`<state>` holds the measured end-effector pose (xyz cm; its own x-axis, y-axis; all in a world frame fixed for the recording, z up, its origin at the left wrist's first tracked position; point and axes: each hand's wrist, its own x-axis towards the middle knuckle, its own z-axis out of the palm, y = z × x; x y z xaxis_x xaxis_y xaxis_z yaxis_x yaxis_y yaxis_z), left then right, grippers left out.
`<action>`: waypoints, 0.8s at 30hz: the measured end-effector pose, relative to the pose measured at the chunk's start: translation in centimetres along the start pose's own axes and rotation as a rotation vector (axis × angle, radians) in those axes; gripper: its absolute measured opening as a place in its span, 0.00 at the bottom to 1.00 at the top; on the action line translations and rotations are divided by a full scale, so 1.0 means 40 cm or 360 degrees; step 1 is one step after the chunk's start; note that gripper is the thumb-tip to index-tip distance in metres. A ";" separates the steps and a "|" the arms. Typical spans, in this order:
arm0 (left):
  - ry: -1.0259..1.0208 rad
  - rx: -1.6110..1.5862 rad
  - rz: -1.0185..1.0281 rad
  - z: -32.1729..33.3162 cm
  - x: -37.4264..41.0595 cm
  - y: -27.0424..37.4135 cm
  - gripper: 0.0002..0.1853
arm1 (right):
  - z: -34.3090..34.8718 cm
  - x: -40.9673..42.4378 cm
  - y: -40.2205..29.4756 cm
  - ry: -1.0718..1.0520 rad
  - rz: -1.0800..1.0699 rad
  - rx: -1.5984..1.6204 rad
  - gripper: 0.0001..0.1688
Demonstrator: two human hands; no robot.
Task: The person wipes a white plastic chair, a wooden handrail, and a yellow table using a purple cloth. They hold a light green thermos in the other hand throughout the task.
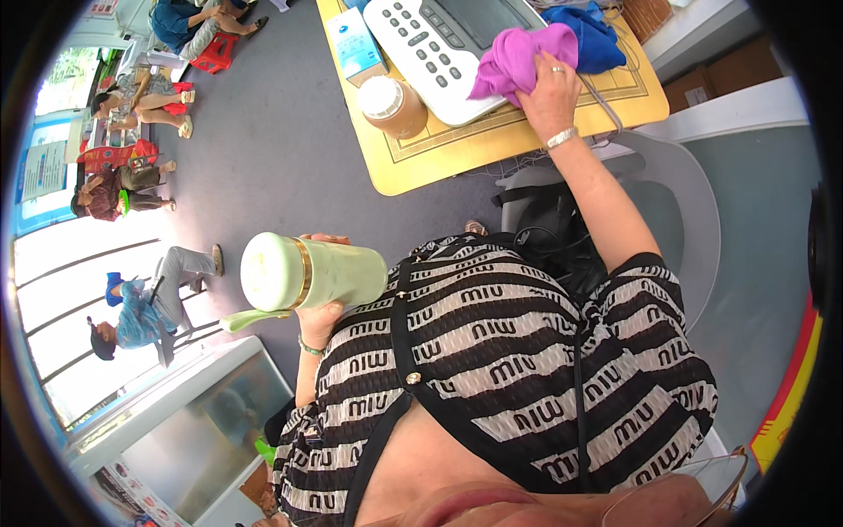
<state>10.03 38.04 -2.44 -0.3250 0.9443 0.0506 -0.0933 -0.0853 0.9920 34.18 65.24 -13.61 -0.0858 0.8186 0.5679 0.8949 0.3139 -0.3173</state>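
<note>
My left hand [321,321] holds a pale green insulated bottle [349,273] in front of my torso. Its lid is on, a gold ring runs below it, and a green strap hangs at the side. My right hand [548,95] grips a bunched purple cloth [520,59] over the lower right part of a white keypad device [421,59] with a screen. A blue cloth [586,39] lies just beyond that hand. On the yellow table [421,168] stand a lidded jar [402,112] with brown contents and a blue-and-white carton [355,46], both left of the device.
A grey chair [701,217] bearing a black bag [543,224] stands under my right arm. Cables hang beneath the table. Several people sit at the far left, some on red stools [214,54]. A glass-topped white cabinet [224,402] is at the lower left.
</note>
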 end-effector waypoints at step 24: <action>0.0462 -0.0056 -0.0157 -0.101 -0.079 0.014 0.42 | 0.322 0.483 -0.146 -0.0510 0.0023 -0.0016 0.28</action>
<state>7.22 33.72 -2.51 -0.5676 0.8188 -0.0860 -0.1685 -0.0133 0.9856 21.65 85.42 -10.58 -0.2052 0.9333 0.2946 0.9011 0.2976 -0.3153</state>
